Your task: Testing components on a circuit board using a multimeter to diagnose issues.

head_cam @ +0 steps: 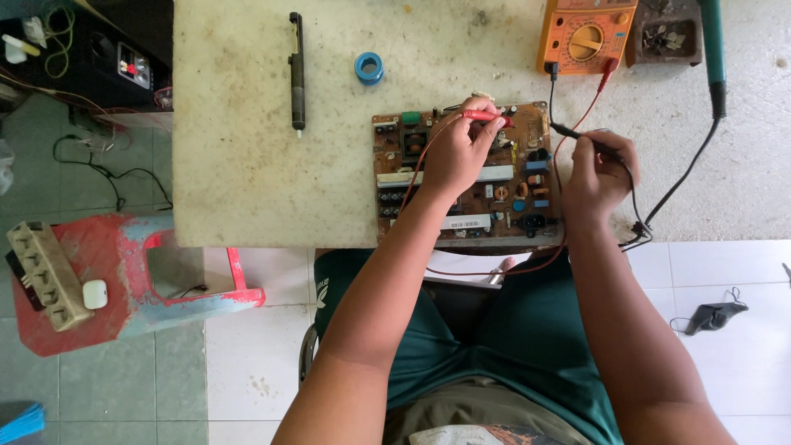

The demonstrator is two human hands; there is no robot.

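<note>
A brown circuit board with several components lies at the front edge of the worn white table. My left hand rests over the board and holds a red test probe near the board's far edge. To the right, my right hand grips a black test probe, its tip pointing left at the board's right edge. Red and black leads run from both probes up to an orange multimeter at the table's far side.
A black desoldering pump and a blue tape roll lie left of the board. A soldering iron with its black cable is at far right. A red stool carrying a power strip stands on the tiled floor, left.
</note>
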